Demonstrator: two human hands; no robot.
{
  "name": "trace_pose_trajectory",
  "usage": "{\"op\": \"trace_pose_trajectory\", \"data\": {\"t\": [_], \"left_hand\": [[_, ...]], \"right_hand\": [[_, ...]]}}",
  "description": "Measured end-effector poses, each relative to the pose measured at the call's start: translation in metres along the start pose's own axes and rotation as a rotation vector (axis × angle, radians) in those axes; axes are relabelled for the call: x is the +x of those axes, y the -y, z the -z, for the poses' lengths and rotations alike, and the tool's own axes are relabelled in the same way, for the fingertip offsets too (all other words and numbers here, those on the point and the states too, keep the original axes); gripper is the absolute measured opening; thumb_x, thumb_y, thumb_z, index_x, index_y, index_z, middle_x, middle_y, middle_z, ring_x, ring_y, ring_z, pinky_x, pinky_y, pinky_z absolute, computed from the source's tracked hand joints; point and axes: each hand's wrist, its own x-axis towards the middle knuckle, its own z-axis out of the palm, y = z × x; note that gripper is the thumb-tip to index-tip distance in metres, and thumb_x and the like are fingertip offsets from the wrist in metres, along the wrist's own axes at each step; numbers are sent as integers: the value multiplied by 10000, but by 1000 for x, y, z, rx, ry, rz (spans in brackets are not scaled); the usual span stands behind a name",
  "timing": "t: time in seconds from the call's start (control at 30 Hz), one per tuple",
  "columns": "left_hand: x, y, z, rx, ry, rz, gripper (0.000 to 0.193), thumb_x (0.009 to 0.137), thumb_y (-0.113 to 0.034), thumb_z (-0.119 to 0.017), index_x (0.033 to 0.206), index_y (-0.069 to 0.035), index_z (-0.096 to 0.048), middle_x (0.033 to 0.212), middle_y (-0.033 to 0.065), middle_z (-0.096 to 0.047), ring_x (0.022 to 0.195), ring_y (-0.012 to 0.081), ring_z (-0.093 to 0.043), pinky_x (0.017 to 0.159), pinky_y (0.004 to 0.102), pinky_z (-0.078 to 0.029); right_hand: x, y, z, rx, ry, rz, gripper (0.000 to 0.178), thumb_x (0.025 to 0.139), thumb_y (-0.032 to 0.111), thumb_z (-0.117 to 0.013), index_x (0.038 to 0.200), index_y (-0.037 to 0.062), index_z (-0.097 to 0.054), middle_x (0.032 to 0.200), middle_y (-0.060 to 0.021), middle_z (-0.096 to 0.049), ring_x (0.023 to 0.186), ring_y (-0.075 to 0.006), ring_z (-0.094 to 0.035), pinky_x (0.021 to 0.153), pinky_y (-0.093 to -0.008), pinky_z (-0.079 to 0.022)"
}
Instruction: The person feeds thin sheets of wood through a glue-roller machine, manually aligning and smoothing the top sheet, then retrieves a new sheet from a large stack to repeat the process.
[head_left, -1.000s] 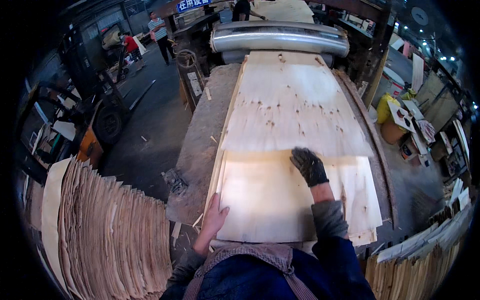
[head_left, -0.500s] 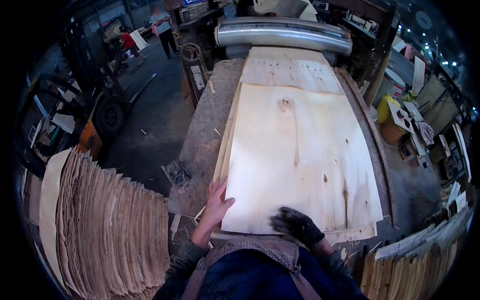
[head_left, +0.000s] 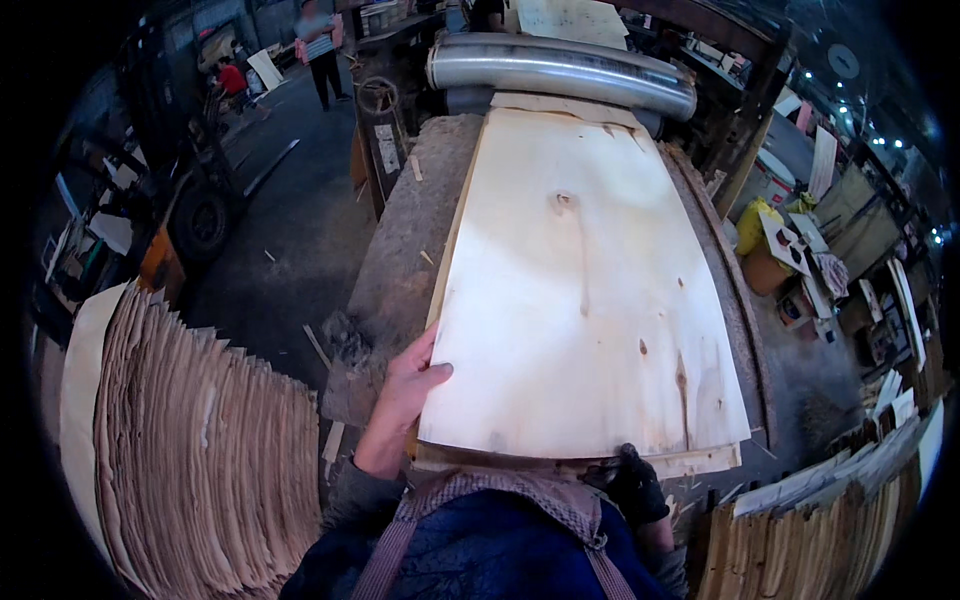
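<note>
Glare on pale sheet, dim surroundings perhaps slightly soft.

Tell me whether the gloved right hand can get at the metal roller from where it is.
Probably not: the gloved right hand is at the near edge of the top wooden sheet, while the metal roller lies beyond its far end, with the sheet's length between them.

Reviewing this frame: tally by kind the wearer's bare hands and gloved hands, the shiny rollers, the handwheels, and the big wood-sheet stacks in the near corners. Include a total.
Bare hands: 1, the left hand
Gloved hands: 1, the right hand
Shiny roller: 1
Handwheel: 1
Wood-sheet stacks: 2, left stack and right stack
Total: 6
</note>
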Motion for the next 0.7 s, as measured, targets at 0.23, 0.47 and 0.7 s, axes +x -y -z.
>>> {"op": "trace_pose_trajectory", "data": {"t": [0.23,0.47,0.7], "left_hand": [[7,59,55,166,-229,61,595,874,-20,-484,1389,11,-188,1295,115,-456,1134,153,-467,950,271,-359],[-9,99,32,1040,-226,76,693,806,-103,-581,1366,27,-194,1338,229,-358,1243,314,-364,1027,340,-293],[-17,121,49,1024,-287,1,674,768,-96,-618,1350,3,-293,1359,212,-342,1265,310,-339,1037,338,-283]], "right_hand": [[56,34,-26,-229,310,124,276,894,133,-480,1134,-2,-505,1066,-172,-593,947,-315,-596,816,-415,-494],[203,87,-54,137,334,80,272,899,202,-473,1083,8,-523,1085,-174,-566,1019,-350,-558,893,-498,-462],[227,95,-94,180,485,-1,442,887,134,-480,1274,-9,-321,1258,-213,-451,1124,-384,-481,951,-495,-413]]}}
